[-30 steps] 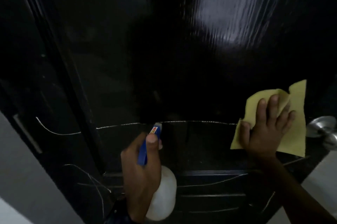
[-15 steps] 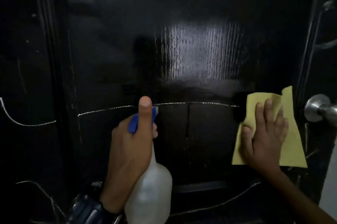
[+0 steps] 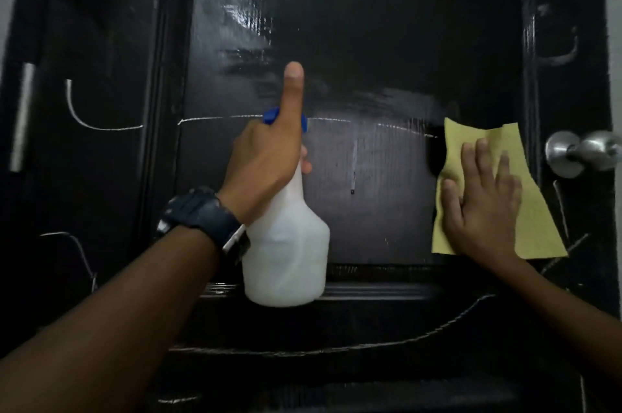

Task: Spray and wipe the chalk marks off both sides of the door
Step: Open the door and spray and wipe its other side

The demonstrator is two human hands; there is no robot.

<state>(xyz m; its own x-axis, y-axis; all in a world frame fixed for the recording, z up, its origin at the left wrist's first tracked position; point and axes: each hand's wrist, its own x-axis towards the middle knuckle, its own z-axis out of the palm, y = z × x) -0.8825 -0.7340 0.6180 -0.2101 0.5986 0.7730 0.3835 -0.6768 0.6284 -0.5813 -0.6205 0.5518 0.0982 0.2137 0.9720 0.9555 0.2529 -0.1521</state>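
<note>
The bottle (image 3: 286, 244) was gripped in the left hand (image 3: 266, 163), thumb raised; the cloth (image 3: 535, 217) was pressed flat-fingered by the right hand (image 3: 481, 210) near the door's (image 3: 387, 25) knob edge. Spraying seemed under way; wiping the chalk line (image 3: 222, 118) was judged next.

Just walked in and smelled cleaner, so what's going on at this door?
A person is cleaning chalk marks off the black door. The left hand grips a white spray bottle aimed at the panel, thumb raised. The right hand presses a yellow cloth flat against the door beside the metal knob. A chalk line across the middle and several below are not yet wiped off.
</note>
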